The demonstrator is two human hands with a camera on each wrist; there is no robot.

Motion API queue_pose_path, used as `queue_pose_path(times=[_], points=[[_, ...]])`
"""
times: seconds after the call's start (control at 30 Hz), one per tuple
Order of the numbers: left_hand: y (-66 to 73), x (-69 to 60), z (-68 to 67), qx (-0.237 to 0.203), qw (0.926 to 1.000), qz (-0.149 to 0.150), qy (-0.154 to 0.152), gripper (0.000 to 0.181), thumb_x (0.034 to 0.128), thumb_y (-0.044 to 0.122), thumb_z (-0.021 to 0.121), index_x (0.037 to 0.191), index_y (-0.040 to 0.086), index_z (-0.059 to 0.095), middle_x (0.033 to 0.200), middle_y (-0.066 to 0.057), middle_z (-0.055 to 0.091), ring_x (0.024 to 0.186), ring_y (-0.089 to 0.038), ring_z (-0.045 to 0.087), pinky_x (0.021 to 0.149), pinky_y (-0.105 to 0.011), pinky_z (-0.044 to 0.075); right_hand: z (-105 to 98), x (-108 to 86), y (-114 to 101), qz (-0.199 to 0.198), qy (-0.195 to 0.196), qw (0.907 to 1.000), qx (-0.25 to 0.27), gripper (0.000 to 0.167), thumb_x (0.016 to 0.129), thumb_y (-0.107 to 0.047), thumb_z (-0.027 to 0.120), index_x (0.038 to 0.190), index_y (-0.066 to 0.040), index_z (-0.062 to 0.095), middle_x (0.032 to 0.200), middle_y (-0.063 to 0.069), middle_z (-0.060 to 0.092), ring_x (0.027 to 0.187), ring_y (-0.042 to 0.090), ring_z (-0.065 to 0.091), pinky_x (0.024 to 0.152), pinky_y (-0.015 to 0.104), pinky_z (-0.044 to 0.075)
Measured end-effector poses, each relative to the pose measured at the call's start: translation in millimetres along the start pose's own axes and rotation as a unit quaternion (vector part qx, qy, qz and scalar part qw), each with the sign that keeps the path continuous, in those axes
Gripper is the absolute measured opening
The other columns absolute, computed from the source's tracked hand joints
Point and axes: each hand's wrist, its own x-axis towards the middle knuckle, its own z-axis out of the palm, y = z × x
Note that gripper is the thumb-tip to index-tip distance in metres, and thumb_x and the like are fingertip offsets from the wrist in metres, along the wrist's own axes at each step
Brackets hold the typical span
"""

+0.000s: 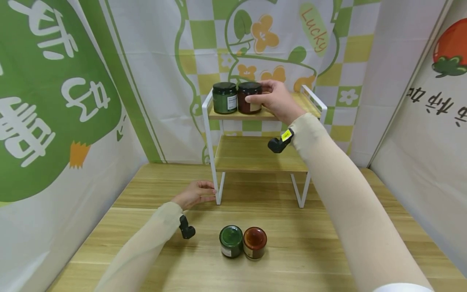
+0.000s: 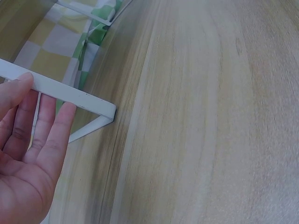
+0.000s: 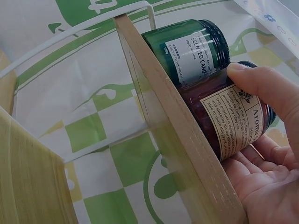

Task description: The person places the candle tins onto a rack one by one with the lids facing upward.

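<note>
My right hand (image 1: pixel 279 99) grips a dark red scented-candle jar (image 1: pixel 249 106) with a black lid, thumb on the near side and fingers behind. The jar stands upright on the top board of a two-tier shelf (image 1: pixel 260 166). Right beside it is a green scented-candle jar (image 3: pixel 187 51), also black-lidded, its white label facing out. Low at the left, my left hand (image 1: pixel 195 194) pinches the shelf's white metal leg (image 2: pixel 88 99) between thumb and fingers. A green jar (image 1: pixel 231 242) and a reddish-brown jar (image 1: pixel 255 243) stand side by side on the table in front of the shelf.
The wood-grain table (image 1: pixel 175 259) extends around the shelf. White side rails (image 1: pixel 313 99) rise above the top board. Printed cloth (image 1: pixel 153 73) hangs behind the shelf and along both sides.
</note>
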Motion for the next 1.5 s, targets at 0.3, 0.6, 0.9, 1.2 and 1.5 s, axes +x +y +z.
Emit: queue_pose_path(times=[0.3,0.6,0.9,1.2,1.5], points=[[-0.6,1.1,-0.8,0.002,1.0,0.001,0.003,0.011,0.0948,-0.004,0.056,0.097,0.007,0.058,0.096,-0.003,0.06,0.103,-0.024,0.063,0.101,-0.039,0.053,-1.3,-1.0,-1.9,0.019,-0.011,0.9997,-0.009,0.058,0.086,-0.007,0.072,0.137,-0.001,0.046,0.124,0.01,0.056,0.101,0.014,0.059,0.08,0.021,0.053],[0.4,-1.1,0.6,0.003,1.0,-0.001,0.003,0.012,0.0948,-0.004,0.056,0.097,0.007,0.058,0.095,-0.003,0.061,0.103,-0.024,0.064,0.101,-0.04,0.053,-0.4,-1.1,-5.1,0.032,-0.017,0.9993,0.004,0.057,0.086,-0.003,0.07,0.137,0.001,0.044,0.126,0.012,0.053,0.103,0.015,0.058,0.081,0.02,0.053],[-0.9,-1.5,0.9,0.006,1.0,-0.002,0.006,0.011,0.0951,-0.003,0.056,0.097,0.008,0.058,0.096,-0.003,0.061,0.104,-0.025,0.063,0.1,-0.038,0.054,-3.4,-2.3,-7.6,0.046,-0.009,0.9982,-0.036,0.071,0.086,-0.013,0.072,0.146,-0.006,0.034,0.148,0.011,0.036,0.129,0.019,0.045,0.112,0.032,0.041],[-0.6,-1.3,1.6,0.007,0.9999,-0.001,0.008,0.012,0.0954,-0.004,0.055,0.097,0.008,0.058,0.096,-0.003,0.06,0.104,-0.025,0.062,0.099,-0.037,0.054,-9.4,-6.0,-8.7,0.03,0.013,0.9995,0.006,0.067,0.088,-0.01,0.071,0.145,-0.005,0.036,0.147,0.012,0.036,0.134,0.02,0.039,0.114,0.029,0.038],[0.7,-3.4,2.1,0.011,0.9999,-0.001,0.006,0.011,0.0956,-0.004,0.054,0.098,0.007,0.057,0.096,-0.003,0.06,0.103,-0.024,0.063,0.101,-0.04,0.053,-20.6,-13.4,-17.6,0.018,0.007,0.9962,0.085,0.066,0.09,-0.006,0.068,0.146,-0.003,0.033,0.147,0.012,0.036,0.135,0.02,0.039,0.117,0.025,0.034]])
